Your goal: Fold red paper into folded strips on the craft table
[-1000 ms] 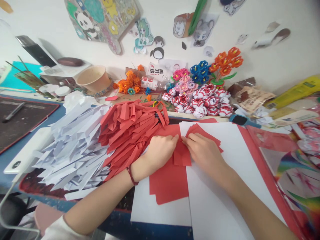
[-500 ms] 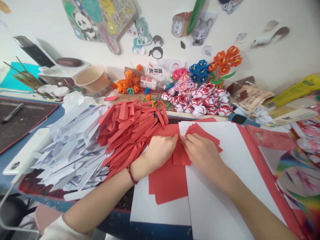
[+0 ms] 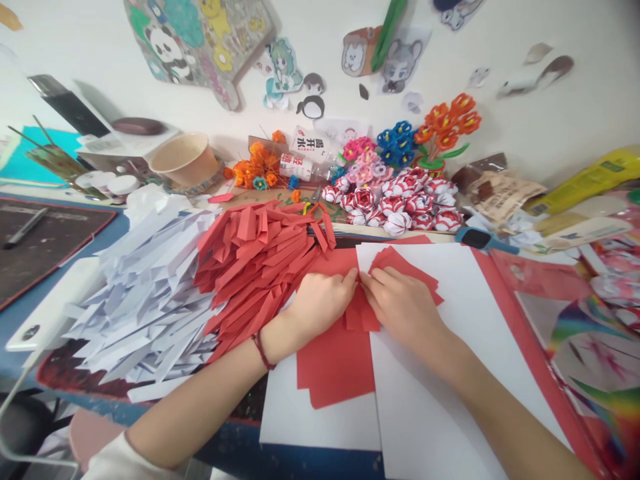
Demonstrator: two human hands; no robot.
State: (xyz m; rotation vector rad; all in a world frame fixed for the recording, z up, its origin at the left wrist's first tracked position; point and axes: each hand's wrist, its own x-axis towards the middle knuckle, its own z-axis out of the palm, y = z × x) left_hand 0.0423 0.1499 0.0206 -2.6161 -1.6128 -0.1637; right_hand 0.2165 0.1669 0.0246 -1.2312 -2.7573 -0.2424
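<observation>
My left hand (image 3: 320, 303), with a dark red cord on the wrist, is closed in a pinch on a small red paper piece (image 3: 363, 313). Close on its right, my right hand (image 3: 400, 300) pinches the same piece, fingertips nearly touching those of the left. Larger red sheets (image 3: 335, 367) lie beneath, on top of white paper (image 3: 425, 413). More red slips (image 3: 417, 270) stick out behind my right hand. A pile of folded red strips (image 3: 260, 253) lies left of my hands, beside a heap of folded white strips (image 3: 150, 287).
Red-and-white paper flowers (image 3: 410, 200), orange flowers (image 3: 453, 123) and a plastic bottle (image 3: 300, 167) line the back. A paper bowl (image 3: 183, 160) stands back left. A blue watch (image 3: 480, 238) lies behind the white paper. A white power strip (image 3: 55, 303) is at the left.
</observation>
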